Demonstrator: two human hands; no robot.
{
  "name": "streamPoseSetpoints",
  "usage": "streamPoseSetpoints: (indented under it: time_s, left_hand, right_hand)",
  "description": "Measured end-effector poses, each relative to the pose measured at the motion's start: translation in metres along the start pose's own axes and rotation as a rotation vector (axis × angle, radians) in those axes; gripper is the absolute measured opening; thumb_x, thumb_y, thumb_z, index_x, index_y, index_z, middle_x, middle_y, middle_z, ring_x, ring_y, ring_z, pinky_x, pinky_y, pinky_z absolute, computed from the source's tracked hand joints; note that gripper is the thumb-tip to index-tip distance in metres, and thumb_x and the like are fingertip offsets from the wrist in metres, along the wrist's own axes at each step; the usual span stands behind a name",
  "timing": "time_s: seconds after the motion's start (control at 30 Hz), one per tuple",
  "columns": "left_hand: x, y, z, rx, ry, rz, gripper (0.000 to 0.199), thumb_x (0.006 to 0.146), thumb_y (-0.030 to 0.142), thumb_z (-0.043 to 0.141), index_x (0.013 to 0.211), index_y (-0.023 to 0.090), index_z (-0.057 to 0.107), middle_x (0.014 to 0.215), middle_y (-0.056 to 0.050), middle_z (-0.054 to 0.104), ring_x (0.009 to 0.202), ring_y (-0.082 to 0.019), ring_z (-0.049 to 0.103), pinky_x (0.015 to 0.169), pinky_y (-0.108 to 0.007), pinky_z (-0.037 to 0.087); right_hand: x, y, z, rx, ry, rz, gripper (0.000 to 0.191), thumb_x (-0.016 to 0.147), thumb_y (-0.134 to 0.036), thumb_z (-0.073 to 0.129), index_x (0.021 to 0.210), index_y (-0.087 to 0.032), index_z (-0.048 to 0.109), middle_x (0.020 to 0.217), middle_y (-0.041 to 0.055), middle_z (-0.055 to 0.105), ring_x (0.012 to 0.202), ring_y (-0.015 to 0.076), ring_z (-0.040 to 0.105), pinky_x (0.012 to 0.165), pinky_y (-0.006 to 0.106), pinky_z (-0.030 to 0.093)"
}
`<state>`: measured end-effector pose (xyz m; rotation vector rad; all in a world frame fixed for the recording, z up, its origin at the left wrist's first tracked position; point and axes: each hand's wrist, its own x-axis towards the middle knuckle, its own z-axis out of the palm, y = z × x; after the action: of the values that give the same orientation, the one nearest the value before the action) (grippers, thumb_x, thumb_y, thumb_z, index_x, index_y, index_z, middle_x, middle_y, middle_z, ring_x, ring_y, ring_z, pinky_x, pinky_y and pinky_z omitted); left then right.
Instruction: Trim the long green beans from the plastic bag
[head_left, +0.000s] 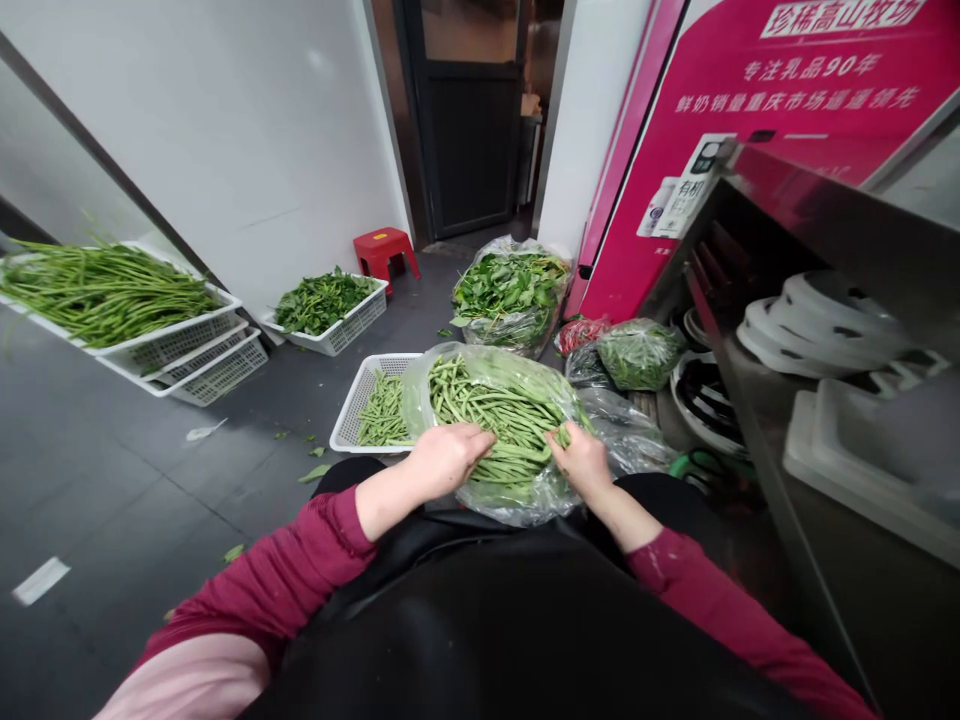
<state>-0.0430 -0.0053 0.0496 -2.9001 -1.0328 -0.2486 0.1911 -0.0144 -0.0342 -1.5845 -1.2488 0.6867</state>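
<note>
Pinching green beans with my right hand; left hand curled, hold unclear; hard tug could tip soft bag, spilling them.

Beans are grn, basket wht, stool red, sleeves maroon, pink panel w/ wht lettering.

I'm seeing thin, glossy plastic wrinkling over the clear bag. Left of the bag, a white plastic basket is looking smooth; beyond the bag, a red plastic stool is gleaming. Right of the bag, a metal shelf is shining dully.
</note>
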Motion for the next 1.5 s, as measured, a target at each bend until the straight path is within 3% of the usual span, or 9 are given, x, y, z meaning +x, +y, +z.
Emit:
streamPoseSetpoints:
  time_s: [0.1, 0.23, 0.4, 0.53, 0.7, 0.93, 1.1, 1.3, 1.5]
  left_hand:
    - [-0.001, -0.002, -0.009, -0.003, 0.033, 0.022, 0.028, 0.086, 0.027, 0.033, 0.1, 0.021, 0.057, 0.073, -0.004, 0.053, 0.072, -0.013, 0.049, 0.062, -0.024, 0.035]
    - [0.006, -0.019, -0.002, -0.119, 0.054, 0.111, 0.027, 0.085, 0.033, 0.038, 0.099, 0.025, 0.06, 0.077, -0.004, 0.058, 0.078, -0.013, 0.05, 0.069, -0.026, 0.033]
    - [0.019, -0.03, 0.015, -0.15, 0.052, 0.101, 0.029, 0.083, 0.038, 0.04, 0.101, 0.026, 0.06, 0.081, -0.005, 0.06, 0.082, -0.015, 0.05, 0.074, -0.028, 0.031]
    - [0.015, -0.042, 0.019, -0.171, 0.052, -0.036, 0.032, 0.082, 0.04, 0.04, 0.101, 0.022, 0.058, 0.083, -0.006, 0.06, 0.079, -0.016, 0.052, 0.069, -0.026, 0.034]
    - [0.002, -0.032, 0.009, -0.056, -0.02, -0.077, 0.032, 0.085, 0.039, 0.034, 0.084, 0.019, 0.06, 0.072, -0.004, 0.059, 0.063, -0.013, 0.051, 0.053, -0.022, 0.032]
    - [0.003, -0.001, -0.009, 0.078, 0.112, 0.089, 0.031, 0.086, 0.036, 0.034, 0.083, 0.019, 0.06, 0.063, -0.002, 0.053, 0.06, -0.012, 0.048, 0.052, -0.022, 0.031]
    - [-0.015, -0.007, -0.026, 0.092, 0.219, 0.09, 0.026, 0.085, 0.033, 0.038, 0.09, 0.02, 0.061, 0.062, -0.001, 0.053, 0.061, -0.011, 0.049, 0.052, -0.022, 0.033]
    - [-0.005, -0.02, -0.018, -0.141, 0.114, 0.198, 0.029, 0.083, 0.04, 0.041, 0.095, 0.025, 0.062, 0.071, -0.002, 0.057, 0.071, -0.011, 0.052, 0.062, -0.02, 0.038]
    - [0.015, -0.022, 0.009, -0.278, 0.04, 0.157, 0.034, 0.08, 0.045, 0.043, 0.096, 0.023, 0.063, 0.079, -0.004, 0.059, 0.078, -0.013, 0.052, 0.068, -0.022, 0.039]
  right_hand:
    - [0.011, 0.004, 0.005, 0.202, -0.166, 0.208, 0.027, 0.059, -0.039, 0.066, 0.056, -0.021, 0.046, 0.049, -0.002, 0.046, 0.048, 0.0132, 0.044, 0.048, 0.025, 0.033]
    - [0.008, -0.002, 0.014, 0.632, -0.674, 0.638, 0.033, 0.064, -0.048, 0.06, 0.06, -0.018, 0.049, 0.041, -0.0071, 0.036, 0.035, 0.0067, 0.032, 0.039, 0.022, 0.03]
    - [-0.012, -0.024, 0.015, 0.798, -1.029, 0.613, 0.021, 0.067, -0.033, 0.062, 0.07, -0.013, 0.056, 0.056, -0.0031, 0.052, 0.035, 0.0032, 0.035, 0.041, 0.022, 0.035]
    - [-0.015, -0.025, 0.013, 0.806, -0.771, 0.488, 0.021, 0.069, -0.031, 0.061, 0.061, -0.014, 0.051, 0.051, -0.0041, 0.049, 0.035, 0.0043, 0.037, 0.04, 0.022, 0.034]
    - [-0.006, -0.009, 0.017, 0.92, -0.343, 0.562, 0.027, 0.066, -0.033, 0.065, 0.058, -0.018, 0.044, 0.044, -0.0063, 0.042, 0.034, 0.0052, 0.036, 0.036, 0.02, 0.033]
    - [0.004, -0.008, 0.027, 0.973, -0.202, 0.557, 0.025, 0.064, -0.028, 0.066, 0.059, -0.017, 0.044, 0.043, -0.0061, 0.044, 0.034, 0.0057, 0.038, 0.035, 0.02, 0.037]
    - [0.024, 0.012, 0.002, 0.981, 0.029, 0.677, 0.029, 0.068, -0.023, 0.062, 0.055, -0.019, 0.036, 0.037, -0.0089, 0.039, 0.029, 0.0043, 0.035, 0.033, 0.017, 0.036]
    - [0.01, 0.003, -0.004, 0.868, -0.799, 0.756, 0.016, 0.072, -0.029, 0.059, 0.074, -0.016, 0.05, 0.059, 0.0, 0.059, 0.049, 0.0134, 0.058, 0.049, 0.028, 0.049]
    - [-0.023, -0.027, 0.012, 0.844, -1.185, 0.672, 0.022, 0.07, -0.032, 0.06, 0.078, -0.013, 0.054, 0.052, -0.0043, 0.051, 0.037, 0.0071, 0.046, 0.043, 0.023, 0.042]
